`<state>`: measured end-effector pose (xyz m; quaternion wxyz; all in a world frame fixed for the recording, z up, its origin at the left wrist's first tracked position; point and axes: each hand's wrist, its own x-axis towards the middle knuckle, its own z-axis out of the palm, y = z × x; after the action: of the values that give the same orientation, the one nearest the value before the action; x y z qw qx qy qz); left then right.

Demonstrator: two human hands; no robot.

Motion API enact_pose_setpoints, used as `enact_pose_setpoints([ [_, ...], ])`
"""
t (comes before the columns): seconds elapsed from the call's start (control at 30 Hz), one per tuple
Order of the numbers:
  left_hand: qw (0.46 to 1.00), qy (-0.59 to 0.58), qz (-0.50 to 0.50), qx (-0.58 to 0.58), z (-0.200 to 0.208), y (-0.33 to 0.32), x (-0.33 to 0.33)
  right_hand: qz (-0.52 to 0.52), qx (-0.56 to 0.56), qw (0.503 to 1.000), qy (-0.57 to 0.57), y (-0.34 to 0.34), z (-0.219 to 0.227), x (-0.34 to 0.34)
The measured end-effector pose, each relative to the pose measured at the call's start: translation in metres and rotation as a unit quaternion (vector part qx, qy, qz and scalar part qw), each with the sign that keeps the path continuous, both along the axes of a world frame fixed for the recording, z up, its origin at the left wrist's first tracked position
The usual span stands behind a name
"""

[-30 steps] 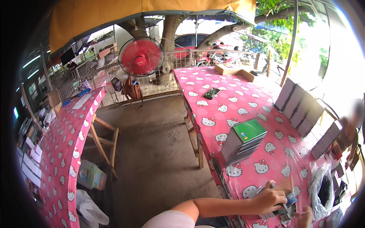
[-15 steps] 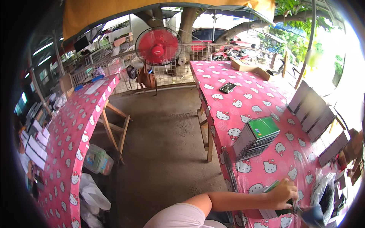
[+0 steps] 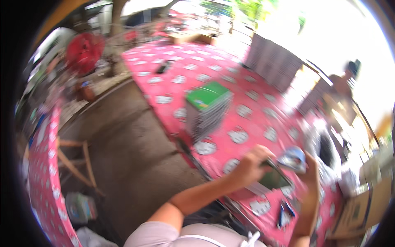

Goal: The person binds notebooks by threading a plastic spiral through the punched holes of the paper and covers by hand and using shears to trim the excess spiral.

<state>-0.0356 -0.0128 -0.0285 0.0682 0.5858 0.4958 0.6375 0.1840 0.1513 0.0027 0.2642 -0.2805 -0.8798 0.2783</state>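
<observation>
My left hand [image 3: 252, 164] is closed at the upper edge of a green-covered spiral notebook [image 3: 272, 181] near the front of the table; its fingers pinch the dark bound edge. My right hand [image 3: 310, 168] is raised just to the right, gripping a rounded blue-and-white tool [image 3: 293, 159], too blurred to name more exactly. Farther back, a neat stack of spiral notebooks [image 3: 207, 109] with a green cover on top stands on the table. A small blue-and-dark tool [image 3: 285, 214] lies between the notebook and my right forearm.
The pink cartoon-print table [image 3: 179, 101] carries a phone [image 3: 164, 66] and grey notebook stacks [image 3: 273, 64] at the right edge. Clear plastic wrapping [image 3: 314, 140] and a cardboard box [image 3: 362, 206] are at right. Another person [image 3: 345, 84] is beyond. A red fan [image 3: 85, 53] stands far left.
My view has swung to the right and blurred. My right hand has come clearly into sight with the blue-and-white tool. My left hand stays at the notebook, whose bound edge is now tilted.
</observation>
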Motion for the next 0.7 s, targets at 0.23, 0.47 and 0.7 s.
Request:
enact_pose_setpoints([
  [0.23,0.965,-0.230,-0.090,-0.089,-0.004,-0.008,0.004,-0.006,-0.074,0.997,0.019,-0.004,0.002,-0.009],
  [0.47,0.935,-0.312,-0.130,-0.108,-0.001,-0.017,-0.005,0.105,-0.122,0.980,0.119,-0.017,0.004,-0.031],
  [0.7,0.918,-0.333,-0.163,-0.140,-0.013,-0.011,-0.015,-0.108,0.038,0.993,0.040,-0.016,-0.037,-0.023],
])
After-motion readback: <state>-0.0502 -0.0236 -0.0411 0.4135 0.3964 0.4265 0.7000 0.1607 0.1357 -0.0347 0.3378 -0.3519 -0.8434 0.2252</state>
